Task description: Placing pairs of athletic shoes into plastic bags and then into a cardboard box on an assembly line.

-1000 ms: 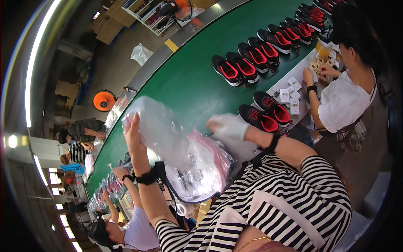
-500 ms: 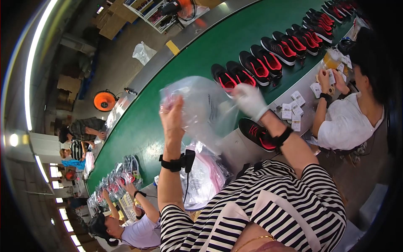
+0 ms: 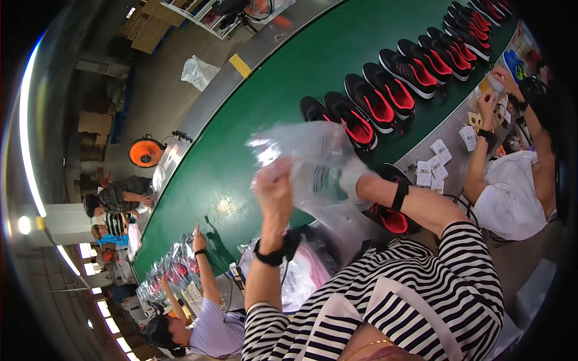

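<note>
My left hand (image 3: 274, 188) is closed on the edge of a clear plastic bag (image 3: 310, 159), held up over the near side of the green conveyor belt (image 3: 223, 180). White-gloved, my right hand (image 3: 356, 178) is at the bag's other side, and the film seems to lie over it. Its fingers are blurred and mostly hidden. Just beyond the bag stand black sports shoes with red linings, the closest being a black shoe (image 3: 349, 117). Another shoe (image 3: 388, 219) lies on the metal ledge beneath my right forearm, partly covered by it.
Paired shoes (image 3: 409, 72) line the belt toward the far right. A pile of clear bags (image 3: 301, 265) lies near my left elbow. White tags (image 3: 430, 171) rest on the ledge beside a co-worker (image 3: 509, 186). Another co-worker (image 3: 211, 325) sits left, by bagged shoes (image 3: 177, 268).
The gloved hand has moved down against the bag, and my left hand has shifted right and lower. At left, the co-worker's arm now reaches over the belt. The right co-worker's hands have moved farther away.
</note>
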`<state>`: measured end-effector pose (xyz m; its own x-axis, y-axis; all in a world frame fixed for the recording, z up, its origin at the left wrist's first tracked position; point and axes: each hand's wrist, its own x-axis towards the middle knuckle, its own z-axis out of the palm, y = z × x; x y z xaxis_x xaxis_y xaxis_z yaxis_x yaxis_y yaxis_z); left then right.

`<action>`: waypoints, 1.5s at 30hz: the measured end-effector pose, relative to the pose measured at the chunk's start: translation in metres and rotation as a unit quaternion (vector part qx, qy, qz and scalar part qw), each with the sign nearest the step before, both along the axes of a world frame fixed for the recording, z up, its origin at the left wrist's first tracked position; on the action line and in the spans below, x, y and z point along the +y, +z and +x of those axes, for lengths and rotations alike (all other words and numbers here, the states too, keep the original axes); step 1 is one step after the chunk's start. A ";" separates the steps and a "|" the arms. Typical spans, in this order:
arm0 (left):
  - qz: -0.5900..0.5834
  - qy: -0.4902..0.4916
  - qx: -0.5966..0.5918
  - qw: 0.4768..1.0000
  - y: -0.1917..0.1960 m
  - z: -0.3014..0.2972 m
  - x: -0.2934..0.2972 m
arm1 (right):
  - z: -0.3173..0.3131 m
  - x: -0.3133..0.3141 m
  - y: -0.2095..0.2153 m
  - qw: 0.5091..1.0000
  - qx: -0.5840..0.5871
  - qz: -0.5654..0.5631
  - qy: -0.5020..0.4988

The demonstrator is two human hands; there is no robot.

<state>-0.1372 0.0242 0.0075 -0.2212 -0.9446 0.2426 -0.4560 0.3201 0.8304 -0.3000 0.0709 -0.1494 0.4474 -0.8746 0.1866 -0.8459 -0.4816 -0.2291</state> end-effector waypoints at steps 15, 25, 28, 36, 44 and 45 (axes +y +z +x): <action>0.003 0.211 0.072 0.975 -0.009 0.113 -0.027 | -0.047 -0.053 0.008 0.973 -0.122 0.010 -0.195; 0.075 0.198 0.035 0.977 -0.042 0.105 -0.042 | -0.018 -0.093 -0.057 0.975 -0.006 0.168 -0.143; 0.084 0.213 0.041 0.972 -0.040 0.106 -0.039 | -0.014 -0.100 -0.038 0.968 -0.095 0.187 -0.141; 0.075 0.216 0.070 0.971 -0.014 0.115 -0.009 | 0.005 -0.062 -0.064 0.979 0.011 0.151 -0.134; 0.092 0.243 0.082 0.962 -0.006 0.125 0.001 | 0.031 -0.066 -0.055 0.946 -0.027 0.219 -0.239; 0.091 0.215 0.096 0.968 -0.006 0.121 -0.002 | 0.031 -0.068 -0.052 0.950 -0.031 0.216 -0.222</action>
<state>-0.0166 0.0226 0.0016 0.2337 -0.9704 0.0606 -0.3462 -0.0248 0.9378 -0.2687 0.0032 -0.2011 0.0161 -0.9758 -0.2181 -0.9223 0.0697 -0.3800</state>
